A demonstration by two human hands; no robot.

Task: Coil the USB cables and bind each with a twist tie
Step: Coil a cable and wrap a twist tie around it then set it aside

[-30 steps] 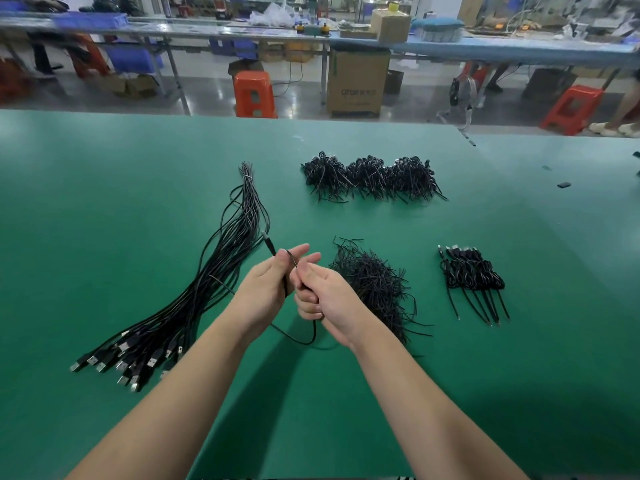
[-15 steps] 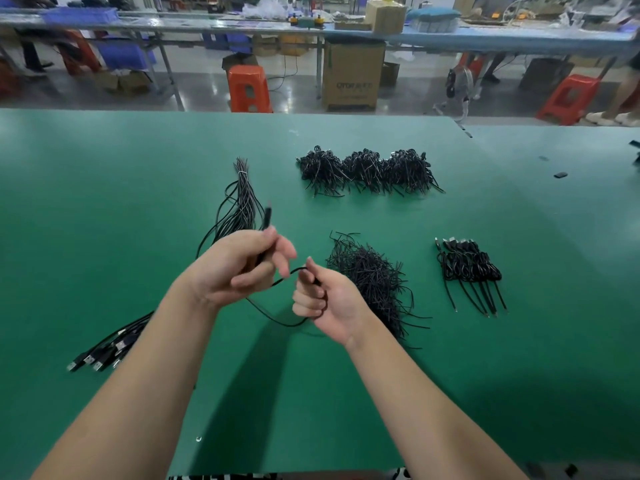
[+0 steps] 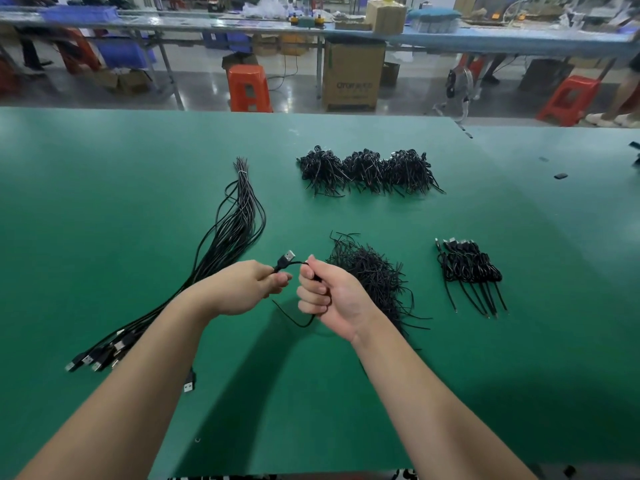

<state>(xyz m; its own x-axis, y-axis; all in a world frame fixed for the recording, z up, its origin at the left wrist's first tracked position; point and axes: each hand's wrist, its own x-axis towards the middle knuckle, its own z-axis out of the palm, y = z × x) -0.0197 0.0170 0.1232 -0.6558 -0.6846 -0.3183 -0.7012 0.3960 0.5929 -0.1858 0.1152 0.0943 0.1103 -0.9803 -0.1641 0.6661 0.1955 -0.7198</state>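
The green counter is laid out like a work line, seemingly so each stage sits within reach: a long bundle of loose USB cables runs from far centre to the near left, plugs fanned at the near end; three heaps of bound coils lie far centre; a loose pile of twist ties sits just right of the hands; a small row of finished coils lies further right. Above the near middle, the left hand pinches one cable just behind its USB plug, while the right hand is curled round the same cable close beside it, likely to keep the loops gathered. The cable's free tail droops beneath both hands toward the counter.
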